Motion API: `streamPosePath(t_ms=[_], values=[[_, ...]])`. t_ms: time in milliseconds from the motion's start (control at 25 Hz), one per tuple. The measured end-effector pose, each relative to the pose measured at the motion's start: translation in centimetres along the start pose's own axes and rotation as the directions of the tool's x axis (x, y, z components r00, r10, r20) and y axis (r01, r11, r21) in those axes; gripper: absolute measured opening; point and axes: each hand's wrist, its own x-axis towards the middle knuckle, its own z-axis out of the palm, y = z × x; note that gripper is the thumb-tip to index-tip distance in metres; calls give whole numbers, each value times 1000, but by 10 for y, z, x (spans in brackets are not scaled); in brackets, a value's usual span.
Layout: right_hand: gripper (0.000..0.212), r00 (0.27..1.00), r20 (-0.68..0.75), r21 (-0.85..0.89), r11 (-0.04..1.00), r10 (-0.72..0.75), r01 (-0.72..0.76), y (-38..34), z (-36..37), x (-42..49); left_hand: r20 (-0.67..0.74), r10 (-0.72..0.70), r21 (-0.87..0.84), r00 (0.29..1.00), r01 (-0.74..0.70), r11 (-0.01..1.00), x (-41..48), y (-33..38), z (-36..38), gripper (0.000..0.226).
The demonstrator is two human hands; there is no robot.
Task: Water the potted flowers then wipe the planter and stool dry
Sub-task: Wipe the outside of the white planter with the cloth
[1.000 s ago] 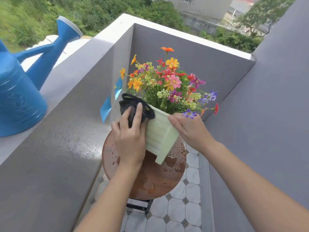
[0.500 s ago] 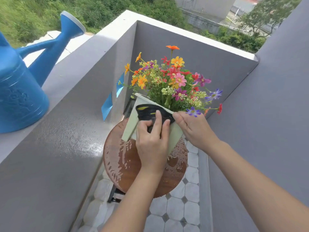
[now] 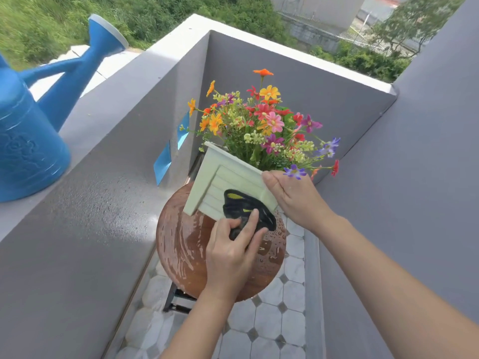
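Note:
A pale green slatted planter (image 3: 220, 182) full of colourful flowers (image 3: 264, 125) is tilted over the round brown stool (image 3: 181, 250), whose top is wet with droplets. My right hand (image 3: 293, 198) grips the planter's right upper corner. My left hand (image 3: 233, 250) presses a black cloth (image 3: 246, 208) with yellow marks against the planter's lower front face. The planter's base is hidden behind the cloth and my left hand.
A blue watering can (image 3: 33, 120) stands on the grey parapet ledge (image 3: 103, 161) at the left. Grey walls (image 3: 404, 193) close in on both sides and behind. White tiled floor (image 3: 264, 325) lies below the stool. Blue tape pieces (image 3: 162, 161) stick to the left wall.
My left hand slid the cloth from the planter's left rim across to its front face and down toward the bottom. The planter turned in my right hand's grip.

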Motion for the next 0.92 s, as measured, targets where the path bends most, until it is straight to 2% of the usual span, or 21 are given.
streamPosePath(t_ms=[200, 440, 600, 680, 800, 920], values=[[39, 1000, 18, -12, 1000, -13, 13, -2, -2, -1, -37, -101, 27, 994, 102, 994, 29, 4, 6, 37], [43, 999, 17, 20, 999, 30, -30, -4, -3, 0, 42, 32, 52, 999, -34, 998, -27, -18, -14, 33], [40, 999, 18, 27, 999, 29, -30, -6, -4, 1, -9, 181, 150, 983, -178, 973, 30, -13, -1, 30], [40, 1000, 17, 36, 999, 25, -26, -6, -4, 2, -94, 89, 277, 992, -60, 959, 62, -25, 0, 29], [42, 999, 8, 50, 998, 32, -33, -7, -1, 7, -195, -196, 311, 961, 251, 917, 61, -47, -7, 31], [44, 999, 1, 61, 997, 50, -50, -6, 2, 9, -156, -269, 263, 950, 302, 916, 15, -51, -14, 33]])
